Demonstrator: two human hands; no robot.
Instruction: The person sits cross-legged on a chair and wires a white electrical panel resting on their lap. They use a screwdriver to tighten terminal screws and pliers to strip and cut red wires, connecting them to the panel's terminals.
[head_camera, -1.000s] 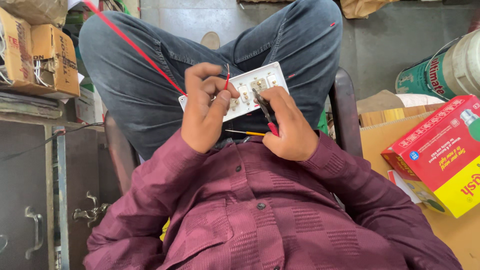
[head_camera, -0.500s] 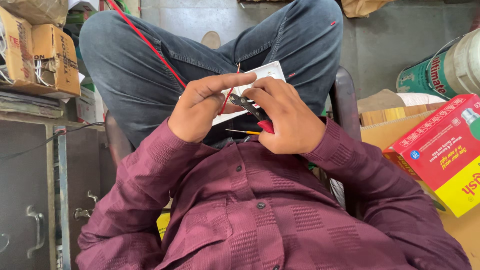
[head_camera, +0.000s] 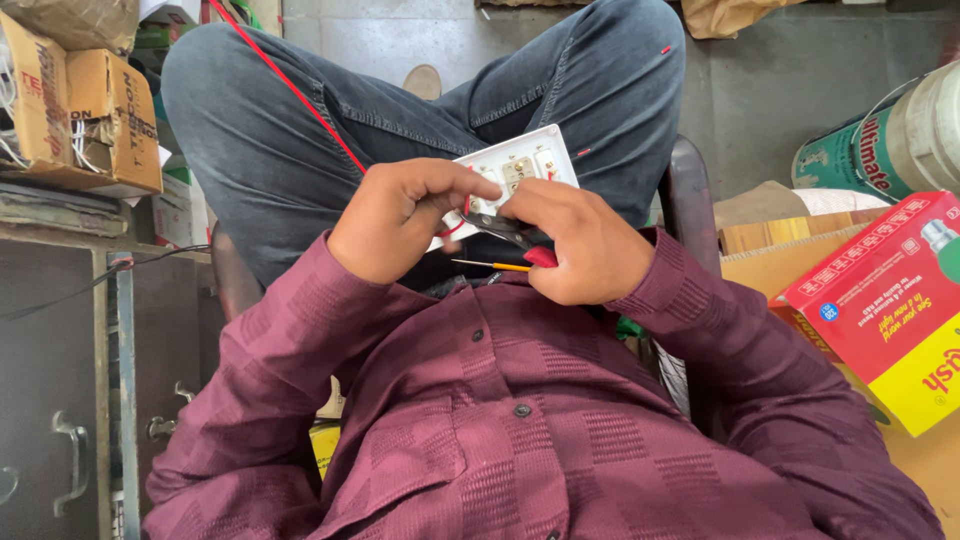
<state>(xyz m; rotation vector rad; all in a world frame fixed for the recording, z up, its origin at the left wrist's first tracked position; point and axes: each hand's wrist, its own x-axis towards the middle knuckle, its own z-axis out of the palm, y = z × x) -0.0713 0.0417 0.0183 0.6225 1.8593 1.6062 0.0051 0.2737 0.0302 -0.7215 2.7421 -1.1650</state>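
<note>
Mid-frame: left hand (head_camera: 400, 225) curled, fingers pinching thin red wire (head_camera: 300, 95) at white rectangular plastic switch plate (head_camera: 520, 165) on lap. Right hand (head_camera: 585, 245) fingers clamped on red-handled pliers (head_camera: 520, 240).

hands (head_camera: 500, 230) closed together, red wire (head_camera: 300, 95) lowered

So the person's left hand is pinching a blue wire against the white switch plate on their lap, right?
Not quite: the head view shows the wire is red, not blue. The left hand does pinch the thin red wire against the white rectangular switch plate on the lap.
</note>
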